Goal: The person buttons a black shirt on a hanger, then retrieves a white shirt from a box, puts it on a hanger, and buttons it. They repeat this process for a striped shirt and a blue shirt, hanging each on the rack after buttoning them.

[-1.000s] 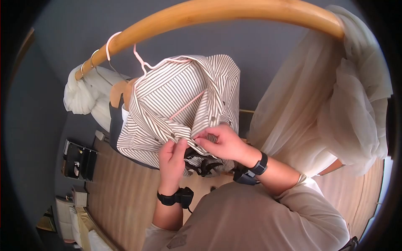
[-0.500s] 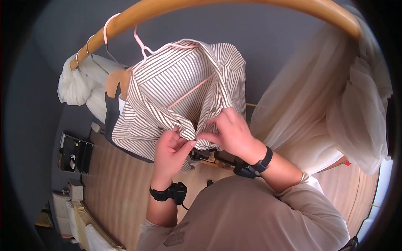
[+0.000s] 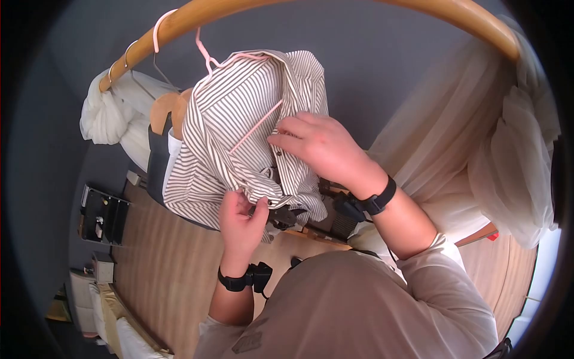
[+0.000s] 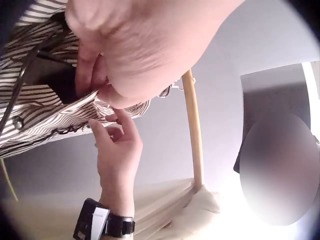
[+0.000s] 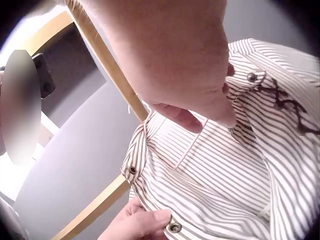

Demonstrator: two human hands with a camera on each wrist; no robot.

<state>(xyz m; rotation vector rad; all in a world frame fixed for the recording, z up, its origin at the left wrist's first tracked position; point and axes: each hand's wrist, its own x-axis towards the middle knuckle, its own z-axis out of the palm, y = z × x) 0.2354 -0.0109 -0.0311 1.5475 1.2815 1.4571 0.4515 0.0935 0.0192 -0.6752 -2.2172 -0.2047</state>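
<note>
A brown-and-white striped shirt (image 3: 239, 116) hangs unfastened at the front on a pink hanger (image 3: 213, 62). My left hand (image 3: 242, 224) pinches the lower part of one front edge, its thumb beside a metal snap (image 5: 174, 227) in the right wrist view. Higher on the opposite front edge, my right hand (image 3: 326, 146) holds the cloth near the collar, fingers over the inner side. Another snap (image 5: 252, 77) shows close to those fingers in the right wrist view. Dark trim (image 5: 282, 100) runs along the outside of that front. The shirt's lower part is hidden.
A curved wooden rail (image 3: 197, 17) carries the hanger. Wooden hangers (image 3: 170, 110) with a dark garment hang to the left. Sheer pale fabric (image 3: 442, 131) drapes at the right. A black shelf (image 3: 103, 218) stands on the left over the wood floor (image 3: 161, 257).
My right hand has left the spot beside my left hand and moved up its front edge toward the collar. The fronts now stand farther apart. My left hand stays at its edge.
</note>
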